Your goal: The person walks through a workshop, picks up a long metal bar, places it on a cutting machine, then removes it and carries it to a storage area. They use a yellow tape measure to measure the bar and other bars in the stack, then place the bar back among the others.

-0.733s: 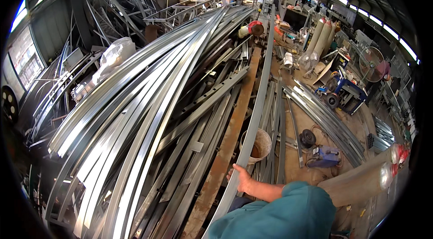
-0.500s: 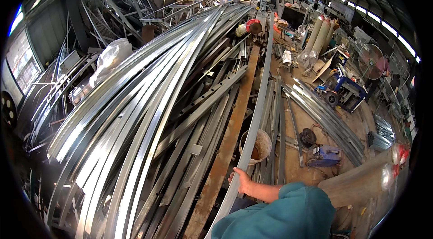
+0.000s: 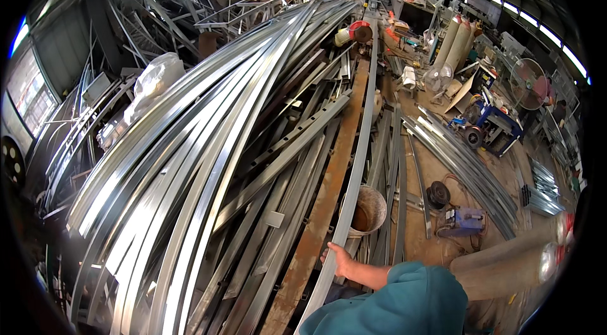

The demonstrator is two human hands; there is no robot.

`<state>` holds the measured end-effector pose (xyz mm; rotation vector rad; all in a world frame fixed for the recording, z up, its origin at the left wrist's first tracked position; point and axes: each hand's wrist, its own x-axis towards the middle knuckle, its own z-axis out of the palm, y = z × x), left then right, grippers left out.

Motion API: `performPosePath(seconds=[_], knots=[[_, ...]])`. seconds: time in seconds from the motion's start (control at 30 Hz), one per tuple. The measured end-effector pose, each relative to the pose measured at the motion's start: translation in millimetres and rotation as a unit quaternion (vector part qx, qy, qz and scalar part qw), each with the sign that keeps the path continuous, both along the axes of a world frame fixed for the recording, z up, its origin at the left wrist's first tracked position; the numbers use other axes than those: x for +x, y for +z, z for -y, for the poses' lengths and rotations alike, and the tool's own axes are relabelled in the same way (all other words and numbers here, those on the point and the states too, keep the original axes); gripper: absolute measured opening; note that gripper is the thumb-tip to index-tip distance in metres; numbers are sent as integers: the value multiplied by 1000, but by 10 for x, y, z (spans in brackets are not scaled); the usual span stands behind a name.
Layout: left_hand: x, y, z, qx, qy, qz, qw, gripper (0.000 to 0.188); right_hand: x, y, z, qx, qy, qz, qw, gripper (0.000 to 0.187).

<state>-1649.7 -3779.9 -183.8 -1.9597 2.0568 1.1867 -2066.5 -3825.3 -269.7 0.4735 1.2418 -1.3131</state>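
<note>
My right hand is closed around a long grey metal bar of square-looking section. My fingers wrap over its left side, near the lower edge of the view. From there the bar runs far ahead, along the right side of a rusty steel beam. Near its far part stands a red-and-cream power saw, just left of the bar. A dirty white bucket sits right beside the bar, beyond my hand. My left hand is out of view.
A big heap of shiny metal profiles fills the left. On the right floor lie more bars, a cable reel, a blue machine and gas cylinders. A caged fan stands farther off.
The bar's far part has shifted left, closer to the rusty beam and the saw. My right hand keeps its grip and has moved slightly left relative to the bucket. The view has shifted a little.
</note>
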Motion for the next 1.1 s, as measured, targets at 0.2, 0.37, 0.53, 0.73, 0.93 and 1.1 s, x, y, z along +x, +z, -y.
performPosePath(seconds=[0.2,0.37,0.53,0.73,0.93,1.1], knots=[[748,-332,-1107,60,73,39,995,34,-279,-211,212,-19,2,20,1000,27],[1268,-663,-2083,109,129,43,985,35,-434,-426,298,-23,-5,31,999,24],[1297,-1275,-2111,45,-10,96,994,32,-656,-836,550,-32,-6,9,999,30],[714,-1954,-1476,183,-62,168,967,36,-1044,-1383,942,-18,-10,-101,995,31],[-453,-2143,-384,181,-46,164,969,71,-781,-1662,648,109,170,-222,954,53],[-1291,-2522,314,127,-95,114,981,42,-180,-1605,64,153,258,-96,949,37]])
